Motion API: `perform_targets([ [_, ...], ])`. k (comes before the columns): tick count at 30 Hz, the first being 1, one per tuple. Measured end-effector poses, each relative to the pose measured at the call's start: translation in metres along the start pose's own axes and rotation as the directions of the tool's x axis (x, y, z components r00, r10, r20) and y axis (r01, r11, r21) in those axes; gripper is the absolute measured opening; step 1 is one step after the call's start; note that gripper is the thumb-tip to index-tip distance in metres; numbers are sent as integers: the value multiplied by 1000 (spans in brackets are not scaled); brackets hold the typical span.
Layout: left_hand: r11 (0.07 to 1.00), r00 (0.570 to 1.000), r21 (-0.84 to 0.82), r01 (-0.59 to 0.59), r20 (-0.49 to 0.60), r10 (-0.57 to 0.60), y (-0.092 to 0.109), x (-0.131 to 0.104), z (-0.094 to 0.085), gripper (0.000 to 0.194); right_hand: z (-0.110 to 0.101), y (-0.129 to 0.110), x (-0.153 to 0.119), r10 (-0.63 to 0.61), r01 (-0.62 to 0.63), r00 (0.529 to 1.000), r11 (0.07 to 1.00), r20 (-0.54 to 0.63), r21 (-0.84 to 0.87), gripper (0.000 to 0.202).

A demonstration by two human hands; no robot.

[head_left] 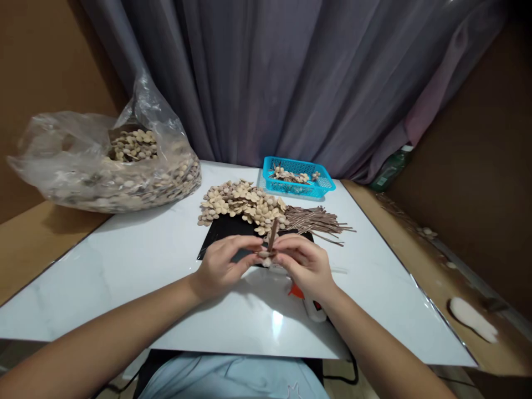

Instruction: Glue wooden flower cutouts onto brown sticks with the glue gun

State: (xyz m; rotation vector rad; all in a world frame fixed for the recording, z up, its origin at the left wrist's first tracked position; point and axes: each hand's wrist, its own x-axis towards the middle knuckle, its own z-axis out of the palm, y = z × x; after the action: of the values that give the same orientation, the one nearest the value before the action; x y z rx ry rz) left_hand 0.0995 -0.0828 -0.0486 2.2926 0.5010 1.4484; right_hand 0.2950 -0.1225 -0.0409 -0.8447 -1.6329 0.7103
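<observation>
From the head view, both hands meet just in front of the black mat (220, 230); the left hand (220, 266) has its fingers pinched shut on a small round disc (263, 254), and the right hand (303, 263) is closed on a thin brown stick (272, 235) that stands up from the disc; the two pieces touch between the fingertips; the stick looks light and stiff, and I think it could snap, so hold it low near the disc; the disc looks tiny, light and easy to drop, so pinch it by the edges; on the far side of the mat lies a pile of discs (241, 202); right of the mat is a bunch of sticks (318, 220); behind them sits a blue basket (298, 176); far left of the mat is a big plastic bag (103, 166) of discs; near the mat, under the right wrist, lies a glue gun (310, 306); all rest on a white table (124, 277).
</observation>
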Motion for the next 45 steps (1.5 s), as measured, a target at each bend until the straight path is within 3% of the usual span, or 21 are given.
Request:
perform_targets([
  [3,924,938,165,-344,28,345,-3,2,-7,18,-4,-5,0,-293,302,952,945,90,-127,17],
  [6,882,904,222,-415,-4,427,-7,2,-10,16,-1,-9,-4,-363,367,930,917,59,-156,15],
  [10,846,879,263,-463,15,476,-13,2,-11,14,7,-13,-10,-175,172,983,984,-48,-49,3],
  [14,750,819,342,-566,129,559,-14,7,-16,19,11,-12,-13,44,-36,997,991,-57,126,16],
  [16,700,787,377,-607,157,597,-13,10,-18,18,12,-10,-14,96,-81,993,975,-67,207,23],
  [18,668,765,394,-632,181,618,-11,11,-20,14,12,-7,-14,69,-51,994,976,-79,213,26],
  [22,668,768,392,-633,210,604,-8,11,-17,10,12,-1,-16,-60,64,997,994,-50,88,28],
  [28,724,792,329,-606,162,589,-6,4,-11,13,11,3,-21,-54,51,996,997,67,51,32],
  [32,745,803,314,-588,120,584,-7,4,-11,10,9,-3,-18,-151,150,988,988,26,35,31],
  [37,770,801,250,-587,43,597,-12,4,-12,8,3,-10,-11,-328,323,943,943,-63,-78,25],
  [45,722,767,275,-634,110,632,-6,6,-14,8,5,-10,-12,-320,314,947,939,-26,-140,18],
])
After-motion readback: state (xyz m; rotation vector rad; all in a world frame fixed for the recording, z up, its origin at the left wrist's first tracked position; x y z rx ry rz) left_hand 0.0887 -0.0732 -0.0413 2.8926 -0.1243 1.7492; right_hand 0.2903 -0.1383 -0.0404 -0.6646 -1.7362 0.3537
